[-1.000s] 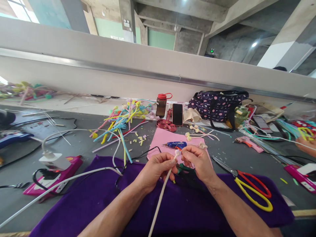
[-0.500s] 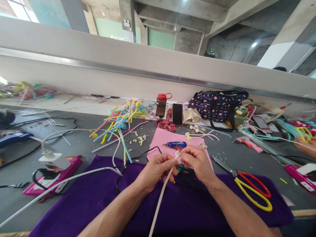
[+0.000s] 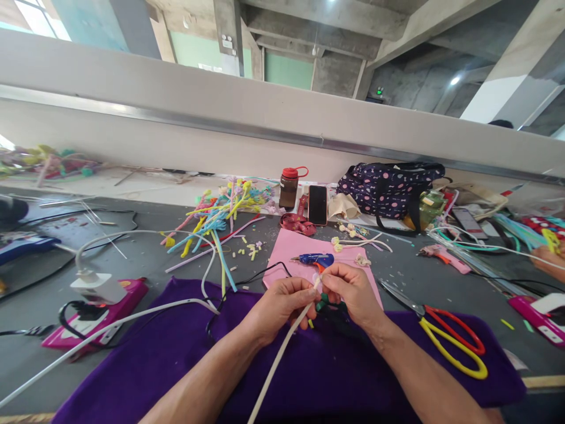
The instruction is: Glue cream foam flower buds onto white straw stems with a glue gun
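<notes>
Fingertips (image 3: 309, 290) of left hand (image 3: 282, 303) and right hand (image 3: 353, 294) clamped on the far end of a cream fuzzy stem (image 3: 279, 360), which slants near-left over soft purple cloth (image 3: 154, 359). Pink sheet (image 3: 286, 247) and blue glue gun (image 3: 315, 259) just beyond; scissors (image 3: 450, 341) right. Grey table (image 3: 145, 259), cluttered; bare concrete beams (image 3: 335, 23) overhead.

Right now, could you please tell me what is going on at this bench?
A person works with both hands over a purple cloth. The left hand grips a cream fuzzy stem just below its tip, and the right hand pinches the tip. A blue glue gun lies on a pink sheet just beyond, and red-and-yellow scissors rest to the right.
</notes>
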### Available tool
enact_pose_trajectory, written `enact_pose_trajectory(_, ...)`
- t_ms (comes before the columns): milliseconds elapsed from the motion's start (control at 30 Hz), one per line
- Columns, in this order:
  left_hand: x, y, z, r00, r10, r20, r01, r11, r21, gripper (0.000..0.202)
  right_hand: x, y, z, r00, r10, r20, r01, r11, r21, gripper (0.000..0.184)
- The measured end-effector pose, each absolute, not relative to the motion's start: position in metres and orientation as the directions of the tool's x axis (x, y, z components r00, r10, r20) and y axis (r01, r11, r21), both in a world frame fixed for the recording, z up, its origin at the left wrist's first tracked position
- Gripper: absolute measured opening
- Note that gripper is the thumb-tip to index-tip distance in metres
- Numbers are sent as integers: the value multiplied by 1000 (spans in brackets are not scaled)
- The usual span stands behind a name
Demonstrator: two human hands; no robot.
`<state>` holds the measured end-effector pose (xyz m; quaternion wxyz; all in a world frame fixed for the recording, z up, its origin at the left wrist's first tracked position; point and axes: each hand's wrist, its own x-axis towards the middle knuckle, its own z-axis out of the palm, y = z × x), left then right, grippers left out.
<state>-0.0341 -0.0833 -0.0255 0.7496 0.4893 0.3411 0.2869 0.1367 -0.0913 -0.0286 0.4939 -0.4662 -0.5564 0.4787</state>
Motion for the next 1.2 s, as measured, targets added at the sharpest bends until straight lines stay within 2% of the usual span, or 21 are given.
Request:
enact_pose_trajectory(267,-34,-83,-28,616,751,-238,-95,371,924,23,136,-91,-29,-69,991,116,51,119,-992,15)
enact_pose_trajectory(633,-36,-81,-27,628,741,-237,-180,435,882,19,136,-96,-21,-22,984,177,156,178,-972,22)
enact_pose_trajectory(867,-36,-82,-25,620,748,-236,-186,433,882,22,143,-89,-24,26,978,208,71,206,-976,17)
enact_pose_trajectory(933,-37,-82,-24,625,748,-223,-200,429,881,22,146,-88,-25,-29,981,191,16,192,-981,16)
enact_pose_trajectory(1033,-37,-82,-23,652,725,-219,-210,451,868,21,148,-88,-22,-200,959,201,-32,198,-980,30)
enact_pose_trajectory(1100,-38,-82,-23,678,698,-229,-201,476,856,20,148,-90,-21,-293,930,224,-26,226,-974,39)
enact_pose_trajectory(1200,-38,-83,-21,698,673,-244,-180,495,850,20,147,-92,-21,-348,905,243,2,260,-966,39)
